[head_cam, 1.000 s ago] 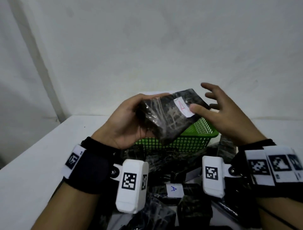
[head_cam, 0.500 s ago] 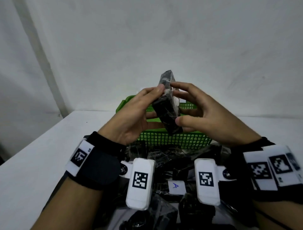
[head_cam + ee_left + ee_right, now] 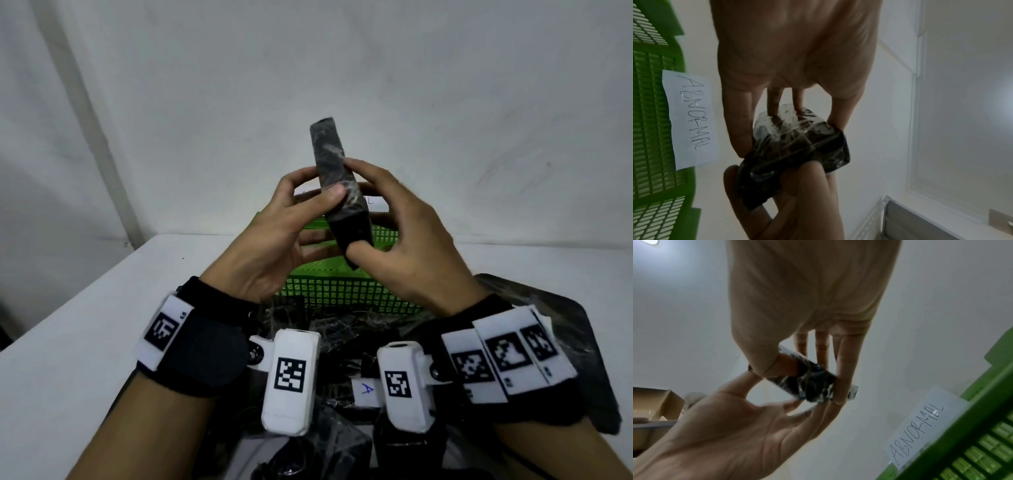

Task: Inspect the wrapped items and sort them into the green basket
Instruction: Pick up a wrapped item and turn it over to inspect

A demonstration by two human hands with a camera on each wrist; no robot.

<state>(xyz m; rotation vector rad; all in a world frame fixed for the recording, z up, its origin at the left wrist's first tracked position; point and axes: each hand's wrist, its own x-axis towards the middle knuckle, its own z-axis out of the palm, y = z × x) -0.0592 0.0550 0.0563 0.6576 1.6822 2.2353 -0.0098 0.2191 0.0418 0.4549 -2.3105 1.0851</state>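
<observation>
Now the flat black packet wrapped in shiny clear plastic (image 3: 337,192) stands on its edge in the air above the green plastic mesh basket (image 3: 342,294). It could slip, because the wrap looks slick. The left hand (image 3: 274,240) and right hand (image 3: 407,246) both pinch it with curled fingertips, palms facing each other.

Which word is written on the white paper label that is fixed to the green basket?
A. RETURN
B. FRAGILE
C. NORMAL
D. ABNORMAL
D: in the left wrist view the white paper label on the wall of the green basket reads ABNORMAL in handwritten capitals, and the right wrist view shows the same word.
</observation>
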